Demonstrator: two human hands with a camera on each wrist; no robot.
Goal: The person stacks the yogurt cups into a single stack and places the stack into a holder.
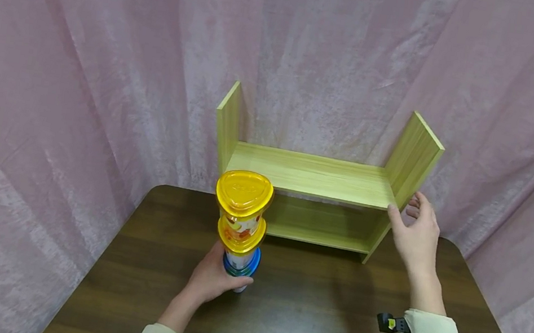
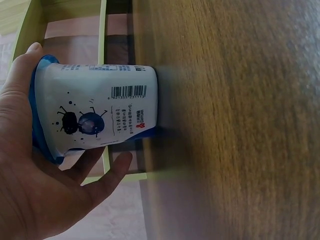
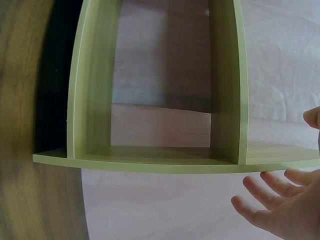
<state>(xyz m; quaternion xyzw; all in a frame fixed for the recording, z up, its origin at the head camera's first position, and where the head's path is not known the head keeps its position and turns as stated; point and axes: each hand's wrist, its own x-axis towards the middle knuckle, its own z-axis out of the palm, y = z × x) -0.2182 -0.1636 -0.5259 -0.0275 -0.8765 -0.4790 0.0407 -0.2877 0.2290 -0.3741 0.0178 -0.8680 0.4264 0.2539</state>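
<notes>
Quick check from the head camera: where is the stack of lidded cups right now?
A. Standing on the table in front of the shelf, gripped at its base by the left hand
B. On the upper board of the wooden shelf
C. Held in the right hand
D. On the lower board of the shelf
A: the stack of lidded cups stands on the table, the left hand gripping its bottom cup; the wooden shelf holds nothing.
</notes>
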